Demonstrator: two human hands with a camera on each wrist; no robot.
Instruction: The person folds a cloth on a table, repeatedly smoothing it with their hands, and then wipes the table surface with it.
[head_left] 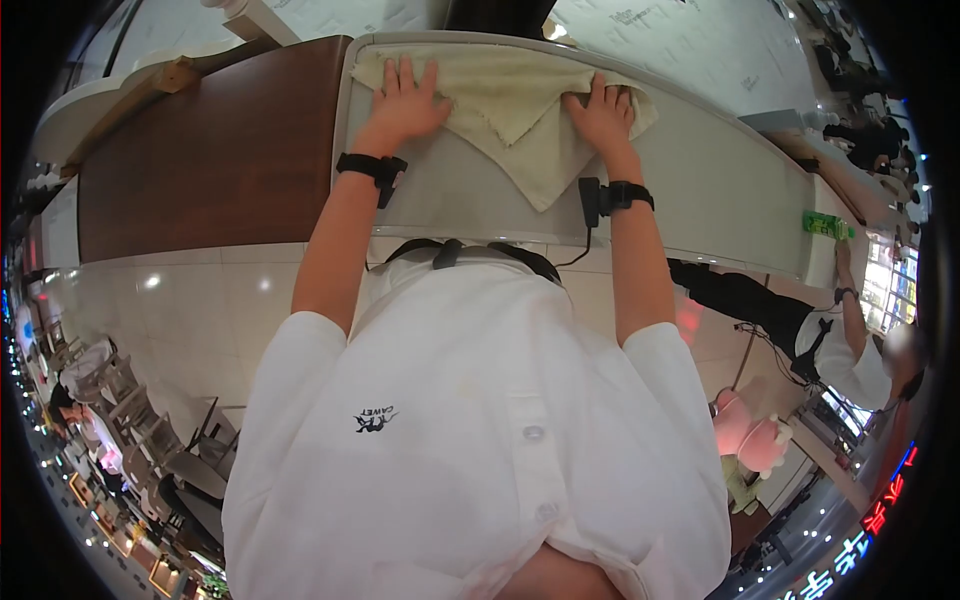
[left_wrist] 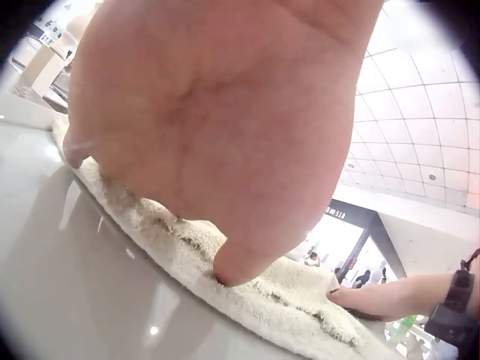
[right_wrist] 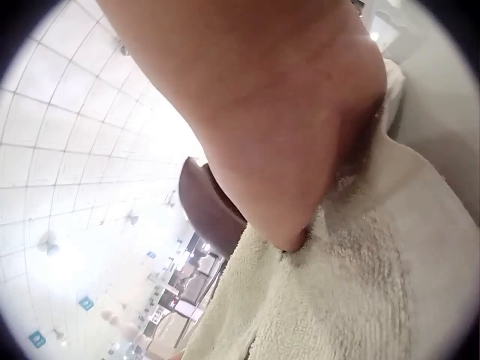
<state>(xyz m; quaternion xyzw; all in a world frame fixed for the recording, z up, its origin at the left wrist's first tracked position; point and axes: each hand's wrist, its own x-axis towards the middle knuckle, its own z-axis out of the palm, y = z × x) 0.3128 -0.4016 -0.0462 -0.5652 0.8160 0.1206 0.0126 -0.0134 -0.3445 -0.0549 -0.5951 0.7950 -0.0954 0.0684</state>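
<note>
As only the head view clarifies, left grip [head_left: 404,112] and right grip [head_left: 604,122] lie spread on cloth [head_left: 510,105].

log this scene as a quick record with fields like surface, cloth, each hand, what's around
surface: pale tabletop with a raised rim
cloth: cream cloth on the tabletop, partly folded over, one corner pointing toward the person
left hand: left hand rests on the cloth, fingers spread
right hand: right hand rests on the cloth, apart from the left
worn: black strap on each wrist
left side: dark brown panel beside the tabletop
right side: another person, a hand at a green item
</note>
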